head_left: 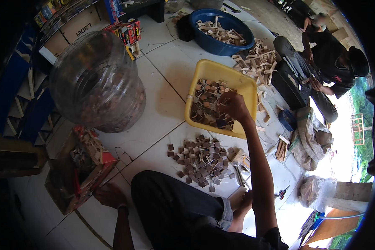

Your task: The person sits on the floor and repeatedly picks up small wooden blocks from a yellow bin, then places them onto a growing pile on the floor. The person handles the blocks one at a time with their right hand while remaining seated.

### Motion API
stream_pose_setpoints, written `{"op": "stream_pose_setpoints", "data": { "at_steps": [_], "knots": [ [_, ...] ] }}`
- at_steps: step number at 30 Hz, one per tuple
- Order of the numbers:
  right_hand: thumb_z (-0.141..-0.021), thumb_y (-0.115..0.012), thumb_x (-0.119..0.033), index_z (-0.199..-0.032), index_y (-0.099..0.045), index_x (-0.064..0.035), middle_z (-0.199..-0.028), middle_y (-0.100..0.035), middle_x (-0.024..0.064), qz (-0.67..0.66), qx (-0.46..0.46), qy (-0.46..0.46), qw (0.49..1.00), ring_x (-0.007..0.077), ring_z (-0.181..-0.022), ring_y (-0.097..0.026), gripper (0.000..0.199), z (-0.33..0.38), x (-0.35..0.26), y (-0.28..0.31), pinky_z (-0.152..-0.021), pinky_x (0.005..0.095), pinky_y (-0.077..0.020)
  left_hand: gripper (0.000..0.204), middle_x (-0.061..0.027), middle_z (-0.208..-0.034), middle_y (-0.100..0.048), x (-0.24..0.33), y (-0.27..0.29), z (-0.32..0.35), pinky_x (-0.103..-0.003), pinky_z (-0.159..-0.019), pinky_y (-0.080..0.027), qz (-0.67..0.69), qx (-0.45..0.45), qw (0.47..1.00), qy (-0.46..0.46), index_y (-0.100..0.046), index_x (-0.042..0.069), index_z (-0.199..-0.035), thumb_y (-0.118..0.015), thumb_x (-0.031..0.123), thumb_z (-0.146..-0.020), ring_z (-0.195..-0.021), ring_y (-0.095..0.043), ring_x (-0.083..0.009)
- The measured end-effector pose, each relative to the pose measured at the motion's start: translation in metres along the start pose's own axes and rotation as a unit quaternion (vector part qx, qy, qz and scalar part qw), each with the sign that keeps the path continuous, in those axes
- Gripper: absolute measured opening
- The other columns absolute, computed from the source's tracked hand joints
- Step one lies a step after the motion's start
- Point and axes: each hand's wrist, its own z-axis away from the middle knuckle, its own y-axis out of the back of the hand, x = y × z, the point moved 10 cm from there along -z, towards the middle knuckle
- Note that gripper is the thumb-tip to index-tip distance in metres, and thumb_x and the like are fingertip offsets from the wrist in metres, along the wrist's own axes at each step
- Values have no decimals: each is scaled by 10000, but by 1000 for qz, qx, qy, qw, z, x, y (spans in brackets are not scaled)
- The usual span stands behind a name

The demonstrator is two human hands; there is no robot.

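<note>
My right hand point(234, 106) reaches into a yellow rectangular tub point(221, 71) and closes over the small brown wooden blocks point(206, 106) heaped inside it. Whether it holds any of them is hidden by the fingers. My left hand point(109, 195) rests flat on the white tiled floor, beside my dark-trousered knee, next to a red cardboard box point(81, 166). A loose pile of the same small brown blocks with thin sticks point(202, 158) lies on the tiles in front of my knee.
A big clear plastic jar point(96, 83) stands at the left. A blue round basin point(221, 31) of pale wood offcuts sits beyond the tub, with more offcuts point(258, 62) beside it. Another person point(333, 62) sits at the far right. Scissors point(282, 192) lie near my foot.
</note>
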Motion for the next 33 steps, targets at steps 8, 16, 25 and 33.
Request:
{"op": "stream_pose_setpoints", "data": {
  "at_steps": [8,16,25,33],
  "knots": [
    [-785,-779,38,-949,-692,-39,-989,-684,23,-185,75,-22,980,113,-893,-680,201,46,-50,65,-751,259,-572,604,-235,-1346,-470,5,11,0,-522,-956,-465,24,58,998,-22,-394,-2,-1376,-537,459,-1011,-1281,-489,-415],
    [-771,-753,79,-1053,-690,-63,-1228,-644,117,-191,-64,-62,978,255,-1099,-685,322,159,-105,-33,-786,347,-645,580,-210,-1300,-499,14,28,1,-523,-904,-508,37,57,997,-36,-428,-2,-1318,-559,451,-981,-1204,-548,-397],
    [-796,-689,88,-1117,-706,-51,-1163,-699,128,-125,-101,-107,981,247,-1037,-706,350,178,-67,-40,-760,341,-624,601,-214,-1252,-492,6,11,-4,-515,-879,-517,1,9,1000,-9,-419,-36,-1297,-553,451,-972,-1157,-560,-381],
    [-823,-721,-24,-1128,-717,-68,-1125,-724,131,-44,-177,-63,981,308,-935,-721,308,200,-80,-67,-785,395,-600,613,-204,-1233,-480,12,17,-3,-535,-896,-498,-9,34,999,-34,-404,-30,-1290,-532,478,-973,-1151,-549,-398]
  ]
}}
